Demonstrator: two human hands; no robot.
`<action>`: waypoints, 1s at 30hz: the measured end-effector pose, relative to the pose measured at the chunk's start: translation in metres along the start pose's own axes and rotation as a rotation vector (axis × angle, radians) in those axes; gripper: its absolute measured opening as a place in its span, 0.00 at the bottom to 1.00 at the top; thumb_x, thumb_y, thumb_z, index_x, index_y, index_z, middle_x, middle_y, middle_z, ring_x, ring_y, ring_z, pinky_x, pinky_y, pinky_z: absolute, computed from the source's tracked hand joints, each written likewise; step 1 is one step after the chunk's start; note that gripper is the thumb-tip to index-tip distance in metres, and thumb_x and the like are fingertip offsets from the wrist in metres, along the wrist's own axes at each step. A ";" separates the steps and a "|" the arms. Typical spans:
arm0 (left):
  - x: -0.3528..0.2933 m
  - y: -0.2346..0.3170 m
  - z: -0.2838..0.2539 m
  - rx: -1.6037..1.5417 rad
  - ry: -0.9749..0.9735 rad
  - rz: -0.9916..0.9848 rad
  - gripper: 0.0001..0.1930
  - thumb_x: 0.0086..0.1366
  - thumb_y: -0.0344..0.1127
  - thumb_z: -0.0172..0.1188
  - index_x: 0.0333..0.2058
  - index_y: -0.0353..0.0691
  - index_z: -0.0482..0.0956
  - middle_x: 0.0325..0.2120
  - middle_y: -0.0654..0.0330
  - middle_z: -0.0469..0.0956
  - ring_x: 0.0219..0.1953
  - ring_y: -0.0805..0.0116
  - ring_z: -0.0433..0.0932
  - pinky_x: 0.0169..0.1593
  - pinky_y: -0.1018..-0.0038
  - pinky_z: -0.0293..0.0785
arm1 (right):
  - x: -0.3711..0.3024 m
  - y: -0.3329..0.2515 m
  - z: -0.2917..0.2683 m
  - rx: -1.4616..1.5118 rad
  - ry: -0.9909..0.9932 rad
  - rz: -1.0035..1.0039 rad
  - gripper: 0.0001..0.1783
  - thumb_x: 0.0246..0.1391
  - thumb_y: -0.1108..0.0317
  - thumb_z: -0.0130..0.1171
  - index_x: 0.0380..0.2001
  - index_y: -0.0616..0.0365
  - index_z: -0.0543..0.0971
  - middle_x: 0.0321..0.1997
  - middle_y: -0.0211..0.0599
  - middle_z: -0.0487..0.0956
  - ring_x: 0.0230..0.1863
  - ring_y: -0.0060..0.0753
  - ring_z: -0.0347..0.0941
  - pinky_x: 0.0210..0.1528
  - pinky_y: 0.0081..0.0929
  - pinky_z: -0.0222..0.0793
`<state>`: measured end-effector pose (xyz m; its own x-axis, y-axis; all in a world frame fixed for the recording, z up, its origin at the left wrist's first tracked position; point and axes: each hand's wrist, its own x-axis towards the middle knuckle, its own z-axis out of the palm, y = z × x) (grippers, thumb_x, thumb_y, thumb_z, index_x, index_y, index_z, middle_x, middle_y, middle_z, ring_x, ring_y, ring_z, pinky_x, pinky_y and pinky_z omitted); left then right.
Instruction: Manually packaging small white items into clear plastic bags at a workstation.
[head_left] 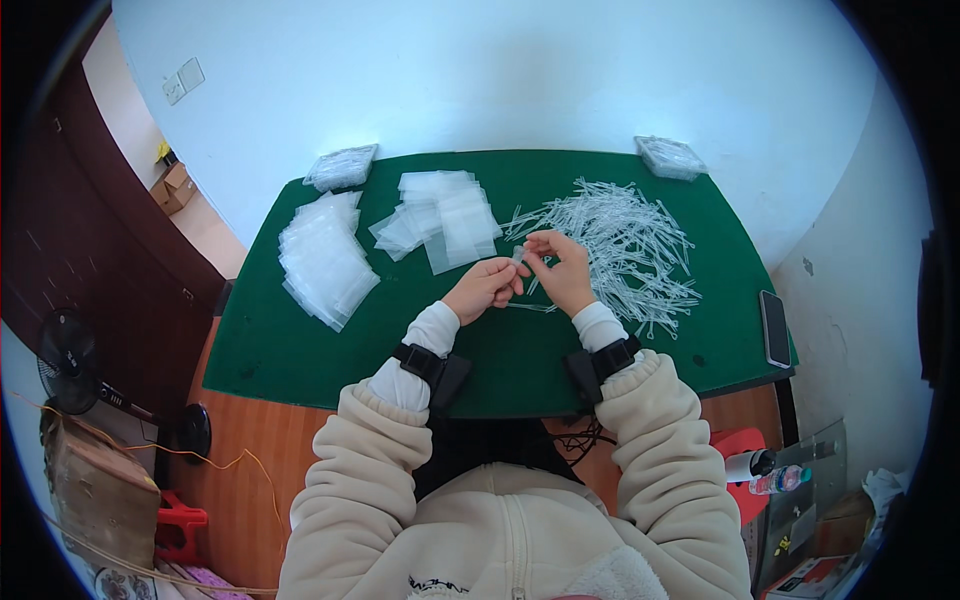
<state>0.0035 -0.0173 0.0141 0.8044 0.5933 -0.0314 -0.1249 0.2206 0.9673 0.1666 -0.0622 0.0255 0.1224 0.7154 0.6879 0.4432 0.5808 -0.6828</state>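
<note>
My left hand [489, 287] is closed in a pinch near the middle of the table, palm turned inward. Close on its right, my right hand [564, 273] has thumb and forefinger brought together. Between the fingertips of both hands shows a small clear plastic piece [518, 254]; its exact shape is too small to tell. To the right of my right hand spreads a loose pile of thin clear sticks with looped ends [630, 235]. Beyond my left hand lie scattered clear plastic bags [455, 215], and a fanned stack of similar bags [325, 260] rests farther left.
The green-covered table [480, 365] stands against a white wall. Filled clear packs stand at its back left [341, 167] and back right corners [671, 158]. A phone [773, 328] lies by the right edge. On the floor at left are a black fan [68, 358] and a red stool [181, 530].
</note>
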 end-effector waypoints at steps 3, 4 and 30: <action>0.000 0.000 0.000 -0.005 -0.003 -0.002 0.11 0.66 0.36 0.41 0.40 0.37 0.69 0.24 0.68 0.66 0.18 0.83 0.54 0.24 0.85 0.52 | 0.000 0.000 0.000 0.000 -0.003 0.011 0.11 0.41 0.79 0.58 0.32 0.62 0.75 0.27 0.35 0.77 0.29 0.24 0.74 0.34 0.20 0.70; 0.000 0.000 0.000 -0.007 -0.005 -0.004 0.11 0.66 0.36 0.41 0.40 0.37 0.69 0.24 0.68 0.66 0.18 0.83 0.54 0.24 0.85 0.52 | 0.001 0.000 0.000 0.006 -0.008 0.027 0.11 0.41 0.79 0.59 0.32 0.62 0.75 0.27 0.34 0.77 0.29 0.24 0.74 0.34 0.19 0.70; 0.005 -0.005 -0.010 0.148 0.309 0.096 0.12 0.66 0.38 0.42 0.38 0.38 0.71 0.20 0.71 0.66 0.18 0.85 0.56 0.21 0.87 0.53 | -0.003 0.010 -0.003 -0.102 -0.242 0.193 0.09 0.39 0.72 0.60 0.29 0.57 0.74 0.25 0.28 0.73 0.28 0.22 0.68 0.32 0.20 0.65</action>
<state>0.0022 -0.0072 0.0066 0.5767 0.8169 0.0087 -0.0874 0.0510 0.9949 0.1733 -0.0602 0.0174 0.0032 0.8872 0.4613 0.5203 0.3925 -0.7584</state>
